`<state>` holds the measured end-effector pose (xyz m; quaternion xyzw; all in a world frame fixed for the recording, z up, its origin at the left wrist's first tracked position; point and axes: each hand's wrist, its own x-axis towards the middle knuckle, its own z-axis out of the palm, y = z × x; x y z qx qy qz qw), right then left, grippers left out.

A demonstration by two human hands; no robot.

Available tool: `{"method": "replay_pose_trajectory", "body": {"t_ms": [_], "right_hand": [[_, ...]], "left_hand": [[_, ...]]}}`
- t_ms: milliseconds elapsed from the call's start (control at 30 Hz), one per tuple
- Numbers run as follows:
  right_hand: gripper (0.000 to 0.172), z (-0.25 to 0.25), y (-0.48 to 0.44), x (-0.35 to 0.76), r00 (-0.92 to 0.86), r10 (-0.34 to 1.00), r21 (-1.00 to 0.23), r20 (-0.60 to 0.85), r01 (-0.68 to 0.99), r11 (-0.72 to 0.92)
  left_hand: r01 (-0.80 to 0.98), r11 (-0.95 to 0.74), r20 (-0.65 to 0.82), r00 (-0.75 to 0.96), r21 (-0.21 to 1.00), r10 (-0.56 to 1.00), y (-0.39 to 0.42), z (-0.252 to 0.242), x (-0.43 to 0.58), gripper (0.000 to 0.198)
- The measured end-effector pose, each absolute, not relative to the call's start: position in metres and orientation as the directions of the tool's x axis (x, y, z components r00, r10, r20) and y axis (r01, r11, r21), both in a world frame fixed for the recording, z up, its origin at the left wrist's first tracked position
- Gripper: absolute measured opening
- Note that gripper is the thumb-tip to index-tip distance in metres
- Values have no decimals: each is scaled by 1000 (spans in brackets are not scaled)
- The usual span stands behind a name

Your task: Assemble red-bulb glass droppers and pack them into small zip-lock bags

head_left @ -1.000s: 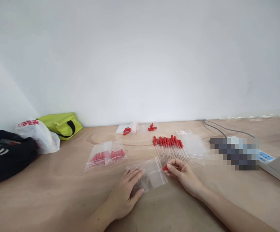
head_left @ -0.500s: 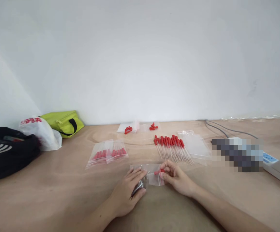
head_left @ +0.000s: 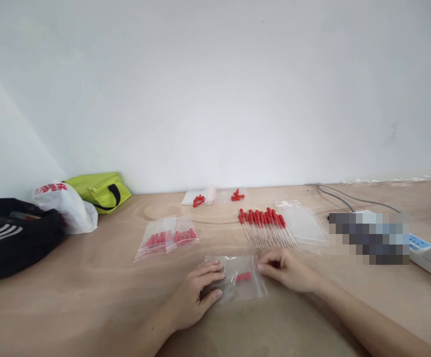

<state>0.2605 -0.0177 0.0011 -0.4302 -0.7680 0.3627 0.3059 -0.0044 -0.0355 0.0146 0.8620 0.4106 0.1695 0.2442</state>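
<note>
A clear zip bag (head_left: 233, 292) lies on the table in front of me, its zip end to the right. Inside shows the red rubber bulb (head_left: 243, 276) of a dropper; the rest of that dropper is hard to make out. My left hand (head_left: 202, 290) grips the bag's left end, fingers curved over it and thumb below. At the upper right edge of the bag's mouth, my right hand (head_left: 284, 270) is closed in a pinch. Beyond it lies a row of red-bulbed glass droppers (head_left: 263, 223), tips toward me.
Flat clear bags (head_left: 306, 225) lie right of the droppers. Two bags with red bulbs (head_left: 181, 236) lie left of centre, and loose red bulbs (head_left: 199, 200) sit on bags by the wall. A black bag (head_left: 14, 243) stands at left, a power strip (head_left: 429, 253) at right.
The red bulb has gone from my right fingers into the bag. My right hand has shifted right to the bag's mouth, while my left hand stays at the other end.
</note>
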Motion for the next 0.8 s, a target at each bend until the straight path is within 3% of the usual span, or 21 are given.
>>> {"method": "replay_pose_trajectory", "body": {"t_ms": [100,200,400,533,667,767,800], "right_hand": [[19,7,11,275,-157,966,-752,206,606,259],[17,11,46,276,92,960,-645,264,757,105],[19,10,87,249,231,928,-610,292,792,-5],[13,11,93,249,264,917,-654,300,756,-4],[16,20,81,269,264,913,-740,311,670,59],[25,18,53,285,267,911,-836,313,532,131],[28,14,41,287,309,901,-909,306,376,180]], "left_hand": [[623,-530,93,593,575,799,-36,15,-4,28],[619,-521,78,597,589,798,-35,14,-7,28],[610,-556,19,664,565,748,-34,14,-14,37],[606,-577,36,672,548,740,-35,14,-14,37],[614,-580,36,669,535,742,-36,12,-13,36],[619,-577,41,661,533,749,-36,11,-12,36],[621,-578,45,660,530,750,-36,11,-11,36]]}}
